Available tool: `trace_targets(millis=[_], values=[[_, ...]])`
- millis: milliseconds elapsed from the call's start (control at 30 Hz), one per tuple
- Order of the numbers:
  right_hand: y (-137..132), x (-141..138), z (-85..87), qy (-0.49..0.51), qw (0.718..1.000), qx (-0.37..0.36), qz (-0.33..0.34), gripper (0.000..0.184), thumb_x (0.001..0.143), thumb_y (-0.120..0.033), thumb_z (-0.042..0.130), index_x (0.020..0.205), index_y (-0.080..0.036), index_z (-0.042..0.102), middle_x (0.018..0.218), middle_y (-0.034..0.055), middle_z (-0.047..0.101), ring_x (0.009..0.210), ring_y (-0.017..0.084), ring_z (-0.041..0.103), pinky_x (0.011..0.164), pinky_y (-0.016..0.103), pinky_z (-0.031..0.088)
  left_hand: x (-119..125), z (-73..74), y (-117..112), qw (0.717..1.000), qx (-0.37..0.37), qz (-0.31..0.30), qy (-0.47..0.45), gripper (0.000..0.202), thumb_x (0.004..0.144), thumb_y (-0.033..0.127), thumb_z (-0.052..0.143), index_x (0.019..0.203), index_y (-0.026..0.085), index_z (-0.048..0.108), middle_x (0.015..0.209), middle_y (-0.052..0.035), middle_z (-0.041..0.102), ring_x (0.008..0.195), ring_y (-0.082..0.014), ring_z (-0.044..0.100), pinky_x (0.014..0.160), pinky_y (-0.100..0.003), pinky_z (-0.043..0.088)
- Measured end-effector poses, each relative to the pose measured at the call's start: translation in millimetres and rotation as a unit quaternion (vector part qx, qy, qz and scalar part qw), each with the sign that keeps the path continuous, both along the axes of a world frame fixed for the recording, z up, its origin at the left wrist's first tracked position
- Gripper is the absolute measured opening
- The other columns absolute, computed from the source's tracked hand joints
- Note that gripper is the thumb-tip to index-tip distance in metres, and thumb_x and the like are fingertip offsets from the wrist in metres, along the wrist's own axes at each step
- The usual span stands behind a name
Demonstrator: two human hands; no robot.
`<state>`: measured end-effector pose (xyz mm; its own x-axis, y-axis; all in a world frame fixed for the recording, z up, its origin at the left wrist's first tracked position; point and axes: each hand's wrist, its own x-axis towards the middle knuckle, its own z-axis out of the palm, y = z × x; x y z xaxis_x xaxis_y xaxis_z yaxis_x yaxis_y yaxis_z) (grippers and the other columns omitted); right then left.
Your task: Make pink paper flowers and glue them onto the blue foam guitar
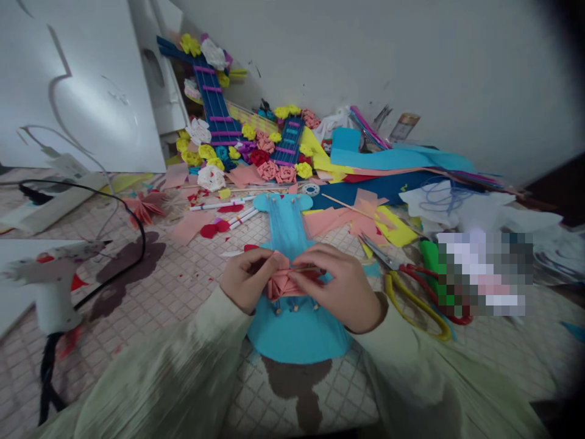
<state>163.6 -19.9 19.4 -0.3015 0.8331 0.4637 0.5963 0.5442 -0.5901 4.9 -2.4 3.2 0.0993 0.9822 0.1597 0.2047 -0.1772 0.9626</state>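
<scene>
My left hand [249, 277] pinches a folded pink paper piece [282, 286], which looks like a paper flower with layered petals. On its other side, my right hand [345, 286] has its fingers closed around a thin wooden stick [307, 269] that lies against the pink paper. Below both hands rests a light-blue guitar-shaped paper craft [299, 338], with its neck pointing away from me and small pegs and strings on it. The fingers partly cover the paper flower and the middle of the guitar.
A hot glue gun [57, 286] stands at the left with its black cord. Scissors [418, 283] with red and yellow handles lie at the right. Dark-blue guitar crafts [214, 103], paper flowers [212, 177] and pink paper sheets [329, 221] fill the back. A power strip [50, 204] sits far left.
</scene>
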Motion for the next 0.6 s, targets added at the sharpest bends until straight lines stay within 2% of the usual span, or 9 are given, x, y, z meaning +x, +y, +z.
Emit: trace_targets(millis=[100,167,267,467,600], values=[[0.2,0.7,1.1,0.004,1.0,0.0,-0.007,0.007,0.076,-0.021,0.056,0.073,-0.018,0.061,0.073,0.0036,0.06,0.069,0.014,0.056,0.063,0.027,0.047,-0.4,2.3,0.5,0.999,-0.006,-0.026,-0.035,0.018,0.071,0.029,0.053,0.066,0.015,0.063,0.064,-0.002,0.066,0.064,-0.0152,0.06,0.057,-0.024,0.047],[0.7,1.4,2.2,0.006,1.0,-0.001,-0.013,0.008,0.077,-0.02,0.054,0.075,-0.018,0.062,0.074,0.0039,0.06,0.07,0.014,0.056,0.064,0.028,0.046,0.5,3.6,-0.5,0.997,-0.029,-0.053,-0.044,0.017,0.066,0.03,0.06,0.074,0.014,0.062,0.066,-0.0023,0.064,0.06,-0.0143,0.058,0.052,-0.023,0.046],[1.6,2.5,3.6,0.014,1.0,-0.003,-0.021,0.008,0.077,-0.019,0.053,0.076,-0.018,0.062,0.075,0.0036,0.059,0.072,0.014,0.056,0.065,0.027,0.046,2.9,3.7,-3.0,0.995,-0.047,-0.079,-0.046,0.028,0.057,0.026,0.068,0.08,0.014,0.059,0.068,-0.0023,0.061,0.059,-0.0128,0.056,0.051,-0.022,0.046],[2.2,3.0,4.3,0.035,0.999,0.002,-0.033,0.006,0.076,-0.019,0.056,0.073,-0.017,0.061,0.073,0.0031,0.059,0.069,0.013,0.054,0.062,0.025,0.045,5.6,-0.7,-3.8,0.991,-0.066,-0.092,-0.067,0.023,0.057,0.026,0.069,0.072,0.013,0.055,0.06,0.0007,0.055,0.054,-0.0105,0.051,0.051,-0.023,0.044],[1.8,2.6,4.2,0.049,0.998,-0.003,-0.036,0.005,0.076,-0.018,0.056,0.074,-0.018,0.06,0.073,0.0025,0.058,0.069,0.013,0.054,0.061,0.025,0.044,6.4,-0.2,-3.8,0.992,-0.036,-0.079,-0.093,0.022,0.058,0.024,0.068,0.074,0.014,0.057,0.064,-0.0004,0.059,0.057,-0.011,0.053,0.053,-0.023,0.044]])
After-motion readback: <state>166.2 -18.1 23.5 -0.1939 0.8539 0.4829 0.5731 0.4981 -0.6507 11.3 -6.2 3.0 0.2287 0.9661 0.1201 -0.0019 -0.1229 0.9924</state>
